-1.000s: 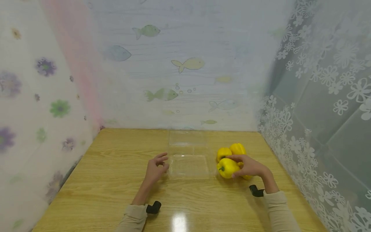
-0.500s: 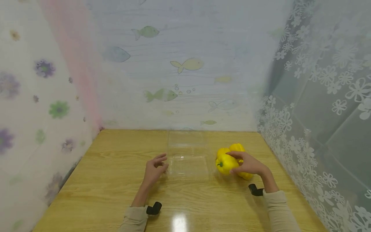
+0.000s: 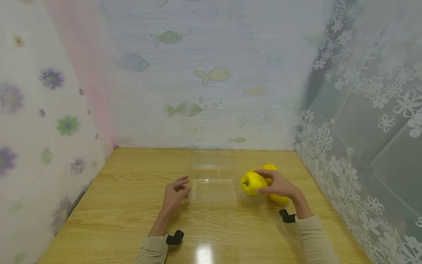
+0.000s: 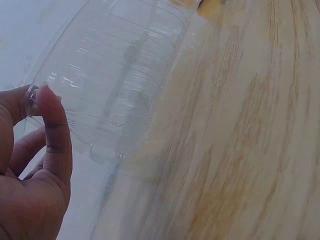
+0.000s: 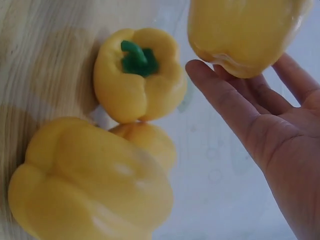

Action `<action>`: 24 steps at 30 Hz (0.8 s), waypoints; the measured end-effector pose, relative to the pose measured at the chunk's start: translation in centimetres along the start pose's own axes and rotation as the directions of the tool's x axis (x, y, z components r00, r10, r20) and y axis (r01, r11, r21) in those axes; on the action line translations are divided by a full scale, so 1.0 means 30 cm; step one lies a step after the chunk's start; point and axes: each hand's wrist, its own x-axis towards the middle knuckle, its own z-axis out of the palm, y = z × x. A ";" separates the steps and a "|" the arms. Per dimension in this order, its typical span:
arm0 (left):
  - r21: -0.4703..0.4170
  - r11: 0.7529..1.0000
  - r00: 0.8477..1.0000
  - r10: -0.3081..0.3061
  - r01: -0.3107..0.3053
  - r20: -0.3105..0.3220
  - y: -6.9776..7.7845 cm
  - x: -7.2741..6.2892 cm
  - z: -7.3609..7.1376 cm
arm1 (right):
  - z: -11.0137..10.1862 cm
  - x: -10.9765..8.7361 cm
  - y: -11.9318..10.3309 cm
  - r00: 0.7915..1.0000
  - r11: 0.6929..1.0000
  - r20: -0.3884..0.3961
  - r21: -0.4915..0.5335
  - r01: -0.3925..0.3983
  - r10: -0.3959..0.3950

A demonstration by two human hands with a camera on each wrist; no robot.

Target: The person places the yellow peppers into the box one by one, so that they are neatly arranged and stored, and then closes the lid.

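Observation:
A yellow bell pepper (image 3: 253, 183) with a green stem is gripped by my right hand (image 3: 280, 184), its stem end facing left. The right wrist view shows this bell pepper (image 5: 245, 35) raised off the table, with fingers and thumb around its lower end. Left of it lies an open clear plastic clamshell container (image 3: 214, 189), its lid tilted up at the back. My left hand (image 3: 175, 192) is at the container's left side. Seen from the left wrist, thumb and forefinger pinch the rim of the container (image 4: 115, 65).
Other yellow bell peppers lie beside and behind the right hand: one with its green stem showing (image 5: 140, 75), a nearer one (image 5: 90, 180), and one partly hidden (image 5: 150, 142). The wooden table (image 3: 132, 205) ends at a fish-print curtain (image 3: 211, 91).
The right hand has lifted the bell pepper and carried it a little left and away from the others, towards the container. The left hand stays at the container's edge.

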 end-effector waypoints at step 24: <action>-0.048 0.999 1.000 0.015 -0.016 -0.023 -0.034 0.003 0.017 | 0.137 0.095 0.000 0.983 0.976 -0.173 0.191 0.102 -0.069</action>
